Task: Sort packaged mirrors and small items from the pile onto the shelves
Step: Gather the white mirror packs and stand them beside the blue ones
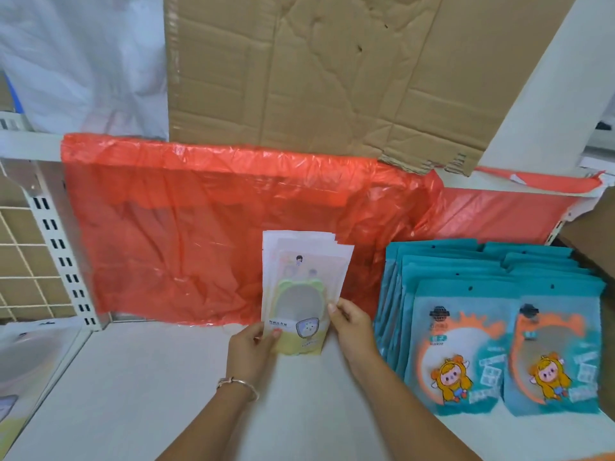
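A stack of white-and-yellow packaged mirrors (301,287) stands upright on the white shelf (133,387), leaning back toward the red plastic sheet. My left hand (253,347) pinches its lower left corner, thumb on the front. My right hand (349,327) holds the stack's lower right edge with curled fingers. To the right lie two overlapping rows of teal packaged mirrors (466,344) with an orange cartoon figure on each.
A red plastic sheet (186,234) hangs across the shelf's back. Crumpled cardboard (332,71) stands on the shelf above. A slotted white upright (63,261) and wire grid bound the left side. A brown box corner (592,241) juts in at right.
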A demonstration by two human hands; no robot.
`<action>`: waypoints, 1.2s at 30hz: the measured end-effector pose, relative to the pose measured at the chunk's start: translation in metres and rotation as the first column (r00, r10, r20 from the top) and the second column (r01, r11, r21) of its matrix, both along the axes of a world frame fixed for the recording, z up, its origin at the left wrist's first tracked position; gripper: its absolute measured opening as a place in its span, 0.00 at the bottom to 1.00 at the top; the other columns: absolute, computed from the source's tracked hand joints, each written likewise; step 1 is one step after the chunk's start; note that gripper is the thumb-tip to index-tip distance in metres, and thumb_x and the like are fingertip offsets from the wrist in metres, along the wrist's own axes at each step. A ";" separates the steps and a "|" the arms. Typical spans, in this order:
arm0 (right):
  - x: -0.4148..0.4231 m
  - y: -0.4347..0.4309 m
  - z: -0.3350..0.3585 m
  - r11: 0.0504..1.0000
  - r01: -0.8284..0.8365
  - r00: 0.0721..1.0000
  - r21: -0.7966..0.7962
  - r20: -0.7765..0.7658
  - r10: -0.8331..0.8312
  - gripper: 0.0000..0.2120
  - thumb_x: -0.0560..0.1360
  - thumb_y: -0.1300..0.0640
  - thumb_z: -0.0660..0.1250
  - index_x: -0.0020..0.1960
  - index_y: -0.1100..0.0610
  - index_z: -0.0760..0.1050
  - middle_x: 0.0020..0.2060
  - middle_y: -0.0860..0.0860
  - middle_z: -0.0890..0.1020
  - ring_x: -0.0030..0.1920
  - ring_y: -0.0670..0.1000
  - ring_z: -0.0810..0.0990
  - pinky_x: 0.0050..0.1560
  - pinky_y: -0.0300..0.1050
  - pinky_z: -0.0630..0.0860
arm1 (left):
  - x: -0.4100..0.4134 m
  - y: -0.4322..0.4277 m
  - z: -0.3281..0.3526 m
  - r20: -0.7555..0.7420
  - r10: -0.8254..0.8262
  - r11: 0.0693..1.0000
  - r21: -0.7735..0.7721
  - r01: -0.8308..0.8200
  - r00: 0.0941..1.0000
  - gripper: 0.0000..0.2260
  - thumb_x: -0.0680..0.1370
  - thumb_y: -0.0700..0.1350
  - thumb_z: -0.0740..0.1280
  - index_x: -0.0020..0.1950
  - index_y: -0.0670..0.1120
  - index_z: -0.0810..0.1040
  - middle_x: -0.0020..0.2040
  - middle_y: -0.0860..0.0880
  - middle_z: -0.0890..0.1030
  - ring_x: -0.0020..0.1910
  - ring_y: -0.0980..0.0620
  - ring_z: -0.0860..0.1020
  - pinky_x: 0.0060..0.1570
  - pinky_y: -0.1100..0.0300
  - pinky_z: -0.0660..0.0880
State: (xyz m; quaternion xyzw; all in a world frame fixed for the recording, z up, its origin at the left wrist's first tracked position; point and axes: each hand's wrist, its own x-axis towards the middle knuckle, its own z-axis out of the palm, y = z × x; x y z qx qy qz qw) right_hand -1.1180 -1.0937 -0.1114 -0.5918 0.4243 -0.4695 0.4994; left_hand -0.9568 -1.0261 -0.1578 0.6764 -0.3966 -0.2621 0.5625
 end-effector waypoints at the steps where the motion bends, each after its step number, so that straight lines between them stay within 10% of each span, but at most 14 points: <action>1: -0.001 0.001 -0.003 1.000 0.000 1.000 0.015 -0.011 0.000 0.10 0.79 0.65 0.61 0.42 0.57 0.78 0.37 0.49 0.80 0.38 0.42 0.76 0.39 0.33 0.72 | -0.001 0.000 -0.003 0.016 0.011 1.000 0.023 -0.012 1.000 0.06 0.72 0.47 0.71 0.38 0.45 0.81 0.33 0.45 0.79 0.31 0.53 0.71 0.32 0.64 0.67; 11: 0.011 -0.009 -0.039 0.996 0.090 0.960 -0.010 -0.266 -0.089 0.05 0.76 0.58 0.66 0.47 0.51 0.80 0.43 0.51 0.83 0.46 0.53 0.80 0.51 0.51 0.78 | -0.003 -0.003 -0.015 0.241 0.090 0.968 0.209 -0.142 0.966 0.20 0.77 0.51 0.65 0.28 0.49 0.63 0.25 0.52 0.69 0.38 0.44 0.68 0.33 0.55 0.60; 24: 0.020 -0.006 -0.041 0.976 0.217 0.956 -0.036 -0.192 -0.219 0.05 0.78 0.64 0.63 0.47 0.56 0.76 0.44 0.51 0.77 0.41 0.45 0.75 0.37 0.26 0.72 | -0.003 -0.009 -0.023 0.057 0.239 0.970 0.026 -0.241 0.969 0.12 0.70 0.45 0.74 0.32 0.50 0.72 0.31 0.51 0.74 0.41 0.38 0.74 0.36 0.56 0.66; 36: 0.020 -0.006 -0.046 0.996 0.084 0.951 0.036 -0.301 -0.070 0.19 0.75 0.60 0.69 0.65 0.54 0.73 0.52 0.52 0.75 0.41 0.45 0.74 0.37 0.28 0.74 | 0.003 -0.007 -0.034 0.231 0.194 0.972 0.084 -0.219 0.953 0.07 0.73 0.37 0.68 0.45 0.47 0.82 0.38 0.51 0.77 0.44 0.44 0.75 0.44 0.56 0.69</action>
